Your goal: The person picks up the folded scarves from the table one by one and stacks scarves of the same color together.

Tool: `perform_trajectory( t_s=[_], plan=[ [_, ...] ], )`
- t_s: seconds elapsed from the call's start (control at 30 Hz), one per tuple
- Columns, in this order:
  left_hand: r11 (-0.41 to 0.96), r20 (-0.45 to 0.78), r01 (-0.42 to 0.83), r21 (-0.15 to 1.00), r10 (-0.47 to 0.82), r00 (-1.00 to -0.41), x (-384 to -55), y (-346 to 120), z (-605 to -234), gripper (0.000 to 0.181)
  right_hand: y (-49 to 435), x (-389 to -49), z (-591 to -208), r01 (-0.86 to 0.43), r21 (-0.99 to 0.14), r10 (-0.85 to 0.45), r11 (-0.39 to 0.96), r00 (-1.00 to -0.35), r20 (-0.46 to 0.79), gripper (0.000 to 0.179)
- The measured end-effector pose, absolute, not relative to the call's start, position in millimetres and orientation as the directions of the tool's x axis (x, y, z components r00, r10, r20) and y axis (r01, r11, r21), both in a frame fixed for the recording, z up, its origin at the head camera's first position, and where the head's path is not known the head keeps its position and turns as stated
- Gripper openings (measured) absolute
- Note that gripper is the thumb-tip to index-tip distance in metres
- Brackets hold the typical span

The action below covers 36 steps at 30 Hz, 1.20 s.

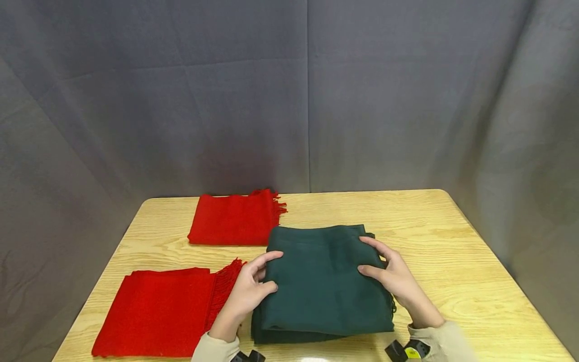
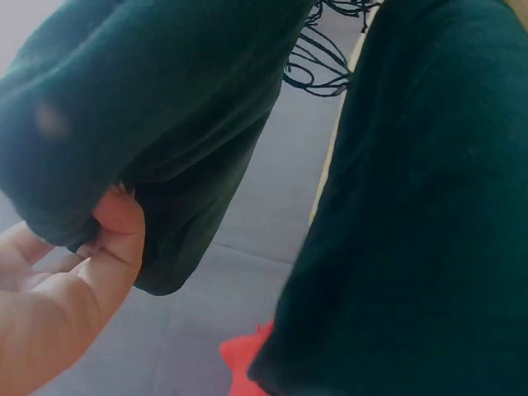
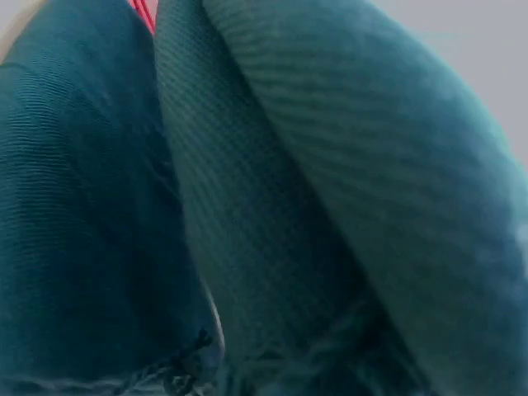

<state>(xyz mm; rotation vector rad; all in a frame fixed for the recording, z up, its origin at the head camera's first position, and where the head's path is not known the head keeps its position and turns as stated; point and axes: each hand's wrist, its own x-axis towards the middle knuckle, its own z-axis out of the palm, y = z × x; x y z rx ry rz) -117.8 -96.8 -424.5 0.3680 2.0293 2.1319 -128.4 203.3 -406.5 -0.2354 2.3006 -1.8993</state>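
Both hands hold a folded dark green scarf by its two sides, in the middle of the head view. The left hand grips its left edge, thumb and forefinger over the top face; in the left wrist view the fingers pinch the folded layers. On the opposite edge the right hand grips with thumb and forefinger on top. Beneath it lies a second dark green folded scarf, its front edge peeking out in the head view. Dark fringe shows between the two. The right wrist view has only green cloth, no hand.
A red folded scarf with fringe lies at the front left of the wooden table. Another red folded scarf lies at the back, left of centre. Grey curtains stand behind and at both sides.
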Motion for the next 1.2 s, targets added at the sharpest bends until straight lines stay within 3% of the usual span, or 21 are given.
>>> perform_trajectory(
  t_s=[0.53,0.93,1.2],
  plan=[
    [-0.018,-0.022,-0.028,0.999,0.256,-0.967,-120,-107,-449,0.056,188,-135,-432,0.025,-0.981,-0.188,0.194,-0.980,-0.062,0.060],
    [-0.062,-0.081,-0.096,0.993,0.207,-0.975,-119,-110,-464,0.058,184,-138,-448,0.069,-0.983,-0.199,0.171,-0.975,-0.103,0.060],
    [-0.005,-0.118,-0.122,0.993,0.196,-0.973,-118,-116,-472,0.060,186,-140,-456,0.050,-0.966,-0.194,0.254,-0.976,-0.101,0.061]
  ],
)
